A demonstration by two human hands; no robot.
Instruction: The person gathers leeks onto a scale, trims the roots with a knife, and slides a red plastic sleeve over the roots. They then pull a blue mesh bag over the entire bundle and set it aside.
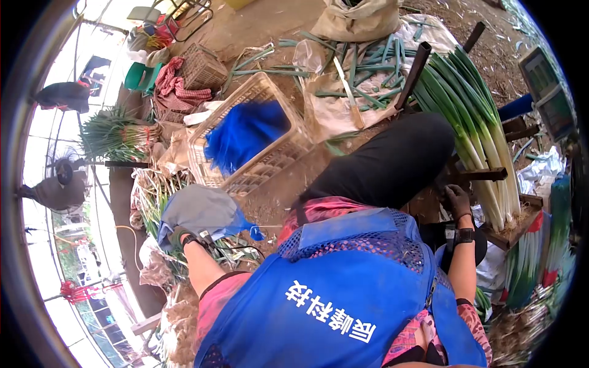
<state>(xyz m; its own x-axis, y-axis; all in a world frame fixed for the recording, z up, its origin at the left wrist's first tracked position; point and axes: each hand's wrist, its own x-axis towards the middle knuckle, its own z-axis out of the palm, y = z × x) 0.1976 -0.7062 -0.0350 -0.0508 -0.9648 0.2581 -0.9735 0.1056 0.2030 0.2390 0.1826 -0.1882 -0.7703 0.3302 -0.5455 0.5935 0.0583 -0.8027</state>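
Observation:
My left hand [181,237], in a dark glove, grips the lower edge of a grey cloth thing with blue edging [199,210], possibly a hat; its fingers are partly hidden. My right hand [456,201], also in a dark glove, is by my bent knee, left of a leaning bundle of long green onions [469,116]. Its fingers look loosely apart, with nothing visible in them. The bundle's white root ends stand in a wooden tray [515,224], with a bar [485,175] across the stalks. In front of me is a tan plastic crate [257,168] with blue cloth [248,132] inside.
Cut green leaves [374,80] lie on sacking ahead, with a long pale knife-like blade [345,83]. A full sack [356,21] stands behind. Tied onion bundles [116,138] are on the left. A digital scale [546,92] is at the far right. Dark metal posts [414,73] rise near my knee.

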